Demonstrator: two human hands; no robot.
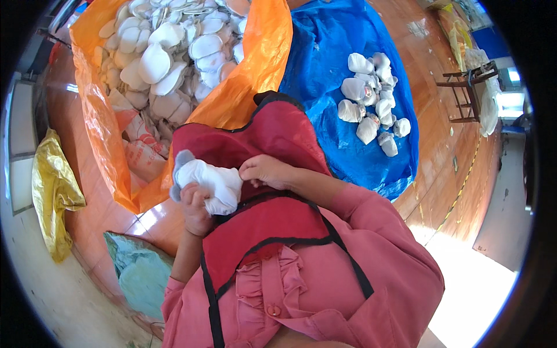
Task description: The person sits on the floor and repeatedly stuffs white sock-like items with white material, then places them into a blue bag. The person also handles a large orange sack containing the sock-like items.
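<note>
My left hand is wrapped round a soft white cloth bundle with a grey edge at its upper left, held over my lap. At the bundle's right edge, the fingers of my right hand are pinched together and touch or nearly touch it. What lies between those fingertips is too small to make out. Under both hands a dark red apron with black trim covers my lap. Similar white rounded bundles lie grouped on the blue sheet, ahead and to the right.
A large orange sack stands open ahead on the left, filled with flat white rounded pieces. Yellow and green sacks lie at the left. A wooden stool stands at the far right on the tiled floor.
</note>
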